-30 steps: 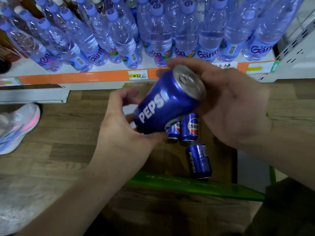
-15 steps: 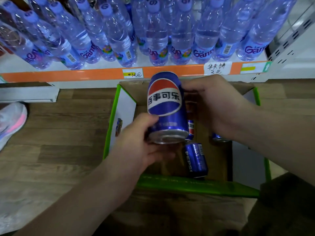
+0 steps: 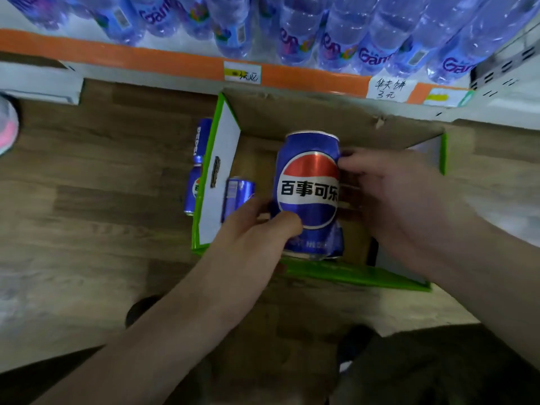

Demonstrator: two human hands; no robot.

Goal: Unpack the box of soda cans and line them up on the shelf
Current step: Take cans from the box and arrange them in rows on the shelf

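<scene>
A blue Pepsi can with a red, white and blue logo is held over the open cardboard box with green edges on the floor. My left hand grips the can from below and the left, thumb across its front. My right hand touches the can's right side with its fingertips; whether it grips is unclear. Another can lies inside the box at the left. Two more cans show on the floor just outside the box's left flap.
The shelf edge with an orange strip and price labels runs across the top, with several water bottles standing on it. The wood-look floor spreads to the left. A pink and white shoe shows at the far left.
The view has tilted down and moved closer over the box. The can has stayed in my left hand and sunk lower over the box, with my right hand still at its side.
</scene>
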